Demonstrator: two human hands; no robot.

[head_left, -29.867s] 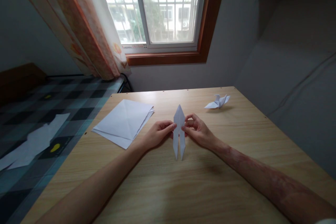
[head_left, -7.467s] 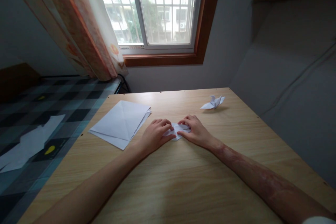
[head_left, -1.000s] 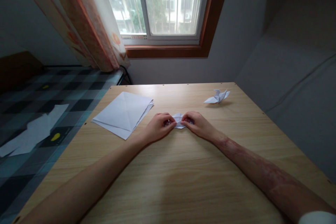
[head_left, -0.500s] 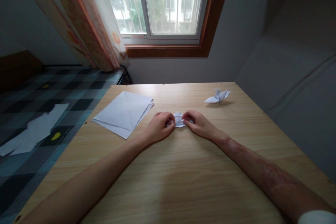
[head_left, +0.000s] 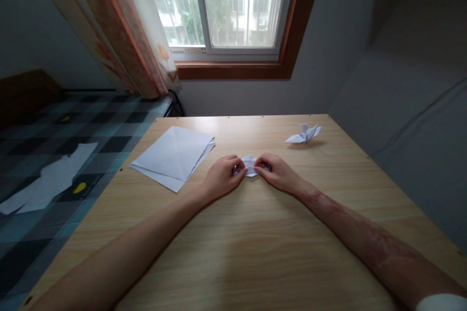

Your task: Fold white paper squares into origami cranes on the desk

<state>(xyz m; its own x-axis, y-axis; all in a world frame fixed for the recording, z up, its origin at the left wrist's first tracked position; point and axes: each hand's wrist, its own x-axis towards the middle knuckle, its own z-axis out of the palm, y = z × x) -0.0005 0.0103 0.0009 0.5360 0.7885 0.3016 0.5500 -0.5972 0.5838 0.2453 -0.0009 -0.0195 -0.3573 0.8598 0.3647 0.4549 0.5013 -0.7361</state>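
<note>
Lowered toward the table [head_left: 233, 248] over the past half minute, the folded paper [head_left: 250, 166] sits between the left hand [head_left: 225, 175] and the right hand [head_left: 276, 172], each pinching one side with curled fingers, near the stack of sheets [head_left: 173, 155].

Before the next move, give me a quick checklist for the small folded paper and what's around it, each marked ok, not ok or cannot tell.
1. Left hand on the folded paper: ok, at its left side.
2. Right hand on the opposite side: ok.
3. Paper bird apart from both hands: ok.
4. Paper stack neatly squared: not ok, edges are askew.
5. Folded paper's ends aligned: cannot tell, the hands partly cover them.
</note>
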